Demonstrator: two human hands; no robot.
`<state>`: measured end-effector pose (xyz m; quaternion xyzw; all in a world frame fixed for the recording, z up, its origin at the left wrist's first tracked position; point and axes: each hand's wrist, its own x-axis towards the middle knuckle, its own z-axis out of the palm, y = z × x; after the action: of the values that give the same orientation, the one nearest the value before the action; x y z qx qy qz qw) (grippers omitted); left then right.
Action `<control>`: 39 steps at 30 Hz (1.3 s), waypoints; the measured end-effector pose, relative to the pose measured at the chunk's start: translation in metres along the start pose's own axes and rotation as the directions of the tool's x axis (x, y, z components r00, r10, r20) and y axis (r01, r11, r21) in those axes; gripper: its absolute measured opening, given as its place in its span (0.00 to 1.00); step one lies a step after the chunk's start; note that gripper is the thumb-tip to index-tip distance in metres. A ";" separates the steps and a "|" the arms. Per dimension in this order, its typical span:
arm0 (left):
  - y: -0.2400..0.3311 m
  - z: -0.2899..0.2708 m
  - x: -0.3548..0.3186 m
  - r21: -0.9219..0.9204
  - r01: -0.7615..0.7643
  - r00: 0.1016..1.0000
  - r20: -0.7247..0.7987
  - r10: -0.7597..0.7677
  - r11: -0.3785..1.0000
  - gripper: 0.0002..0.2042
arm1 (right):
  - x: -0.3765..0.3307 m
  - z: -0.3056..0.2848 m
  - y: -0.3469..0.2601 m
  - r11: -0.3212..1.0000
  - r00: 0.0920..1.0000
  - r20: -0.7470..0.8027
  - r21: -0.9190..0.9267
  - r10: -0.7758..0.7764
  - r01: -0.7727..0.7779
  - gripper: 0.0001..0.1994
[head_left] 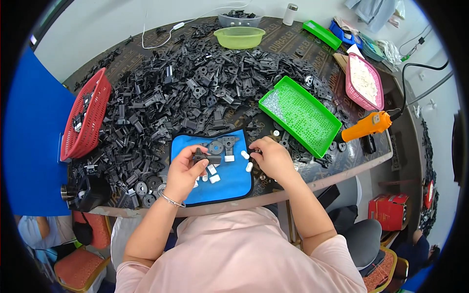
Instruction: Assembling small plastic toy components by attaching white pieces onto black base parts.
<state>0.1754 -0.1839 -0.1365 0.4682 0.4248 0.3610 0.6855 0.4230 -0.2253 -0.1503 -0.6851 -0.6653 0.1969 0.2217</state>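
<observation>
tan block capitals repeat in slanting lines across the dark tabletop (pixel 282 43), legible toward its far side and partly hidden elsewhere by the black parts (pixel 195 80). the red box (pixel 388 213) at the lower right carries pale markings, too small to read.

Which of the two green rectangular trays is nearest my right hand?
The larger-looking tray, left of the orange tool, beyond your right hand; the other tray lies farther back.

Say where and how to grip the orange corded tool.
Grip the orange corded tool around its body, probably from above with the right hand: nothing covers it, the cord leaves its right end, and the green tray crowds the left.
</observation>
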 end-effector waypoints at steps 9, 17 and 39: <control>-0.008 -0.019 0.002 0.126 -0.046 0.995 -0.087 0.057 0.991 0.12 | 0.014 0.010 -0.026 0.988 0.994 0.098 -0.152 0.053 -0.037 0.17; -0.003 0.024 0.006 0.585 -0.362 0.929 0.287 0.232 0.726 0.14 | 0.008 0.030 -0.028 0.989 0.971 0.227 0.142 -0.078 0.046 0.22; 0.005 0.047 0.024 0.864 -0.423 0.901 0.434 0.020 0.272 0.12 | -0.003 0.025 -0.009 0.984 0.987 0.113 0.148 -0.115 0.097 0.23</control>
<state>0.2271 -0.1770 -0.1278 0.8890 0.3582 0.0491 0.2811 0.4012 -0.2267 -0.1655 -0.6180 -0.6974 0.2728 0.2393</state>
